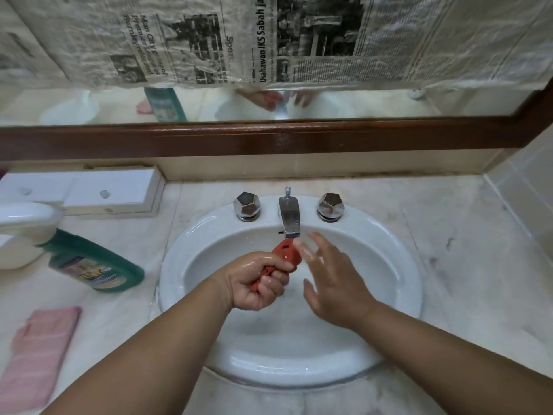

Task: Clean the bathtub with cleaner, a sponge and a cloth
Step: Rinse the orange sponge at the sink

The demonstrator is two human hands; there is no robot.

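A folded pink cloth [39, 348] was laid flat on the marble countertop [463, 235], well to the left of the fingers. A green cleaner bottle [98, 265] was set beyond the cloth, between it and the washbasin [398, 265]. The bottle's top was hidden behind a white object [24, 223].

Over the bowl, the left hand [257, 283] was seen wet. Its fingers were curled tightly round the lower part of an orange-red sponge [285, 253]. The upper end of the sponge was left sticking out past the knuckles, just under the mouth of the chrome spout [289, 217].

The right hand [332, 277] was held just beside it, to the right, palm down, with nothing grasped. Its fingers were straight and spread, and the tips were brought close to the sponge's free end and the spout. The tips were blurred, so contact with the sponge could not be made out.

Beyond the fingers, two faceted chrome knobs [247, 205] were mounted on the basin's rim, one on each side of the spout.

Farther back, a dark wooden frame [269, 136] was run along the wall. Above it, the upper part of the mirror [359, 106] was covered with sheets of newspaper [269, 40].
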